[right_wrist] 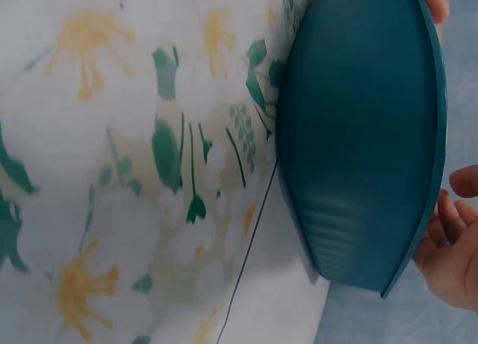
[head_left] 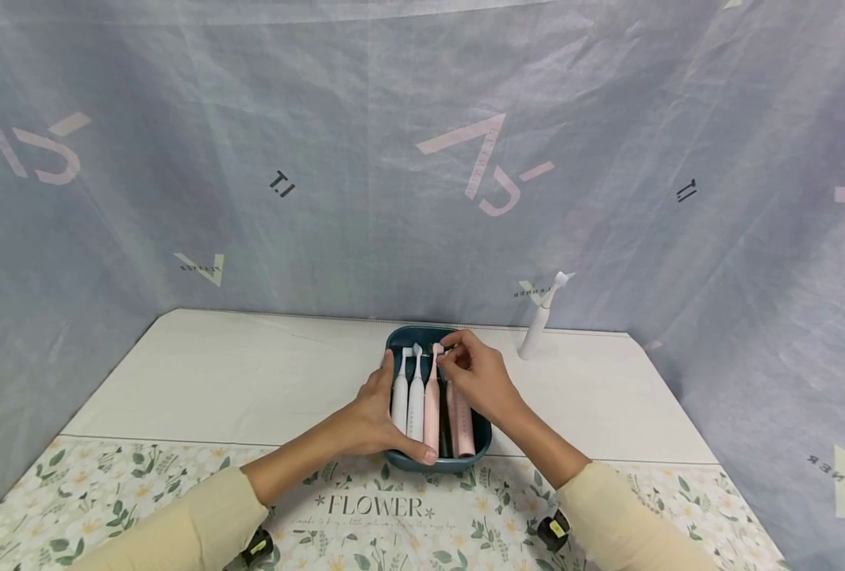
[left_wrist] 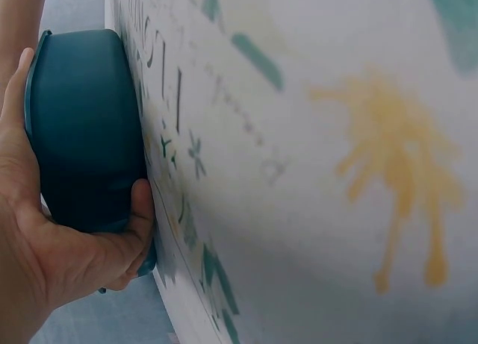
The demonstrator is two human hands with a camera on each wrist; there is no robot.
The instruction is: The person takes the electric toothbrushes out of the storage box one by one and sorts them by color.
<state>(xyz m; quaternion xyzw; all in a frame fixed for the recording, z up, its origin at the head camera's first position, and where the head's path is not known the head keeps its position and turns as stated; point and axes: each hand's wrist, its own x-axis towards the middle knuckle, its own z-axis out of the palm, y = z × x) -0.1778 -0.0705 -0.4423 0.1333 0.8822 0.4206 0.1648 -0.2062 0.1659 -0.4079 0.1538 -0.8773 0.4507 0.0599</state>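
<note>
A dark teal plastic bin [head_left: 432,466] holds several electric toothbrushes lying side by side. White toothbrushes [head_left: 416,408] lie on its left, then a pink toothbrush [head_left: 432,412], a black one [head_left: 446,428] and another pink one [head_left: 464,428] at the right. My left hand [head_left: 372,416] grips the bin, fingers along its left side and thumb at the front rim; the left wrist view shows that thumb [left_wrist: 140,210] against the bin's outer wall. Over the bin's back right, my right hand [head_left: 481,374] has curled fingers and pinches the head of the left pink toothbrush.
A white electric toothbrush [head_left: 536,329] stands upright at the back right, near the grey curtain [head_left: 365,159]. The bin straddles a white mat [head_left: 251,381] and a floral cloth [head_left: 201,484] in front.
</note>
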